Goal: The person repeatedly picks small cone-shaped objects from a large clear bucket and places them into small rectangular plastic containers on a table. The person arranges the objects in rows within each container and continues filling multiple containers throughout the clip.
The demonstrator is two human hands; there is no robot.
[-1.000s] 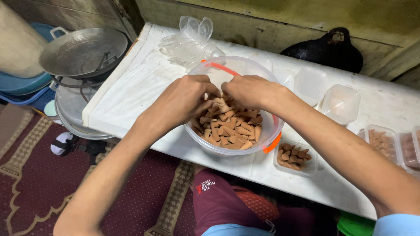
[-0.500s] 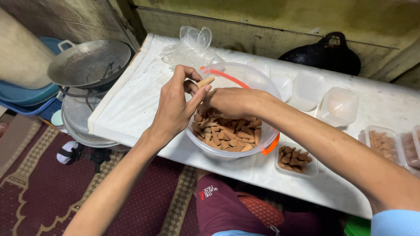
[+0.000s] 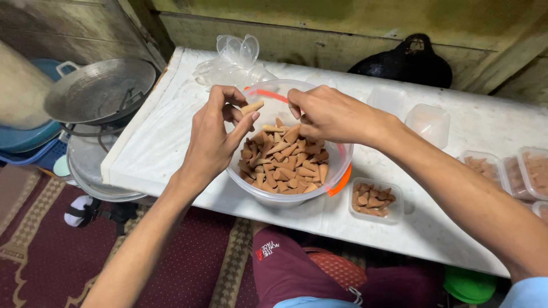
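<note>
A clear plastic bowl (image 3: 334,185) with an orange rim stands on the white table (image 3: 154,145) and holds several small brown cones (image 3: 282,157). My left hand (image 3: 214,134) is raised over the bowl's left side and pinches one brown cone (image 3: 252,107) between thumb and fingers. My right hand (image 3: 325,114) hovers over the bowl's far side with its fingers curled together; whether they hold anything is hidden.
A small clear tub (image 3: 374,199) with cones sits right of the bowl. Empty clear tubs (image 3: 428,122) and stacked lids (image 3: 234,60) lie behind it, filled tubs (image 3: 514,171) at the right edge. Metal pans (image 3: 97,91) stand left of the table, a black pot (image 3: 408,63) at the back.
Both hands have risen out of the bowl. My left hand now holds a single cone up by its fingertips, and my right hand has moved up and apart from it.
</note>
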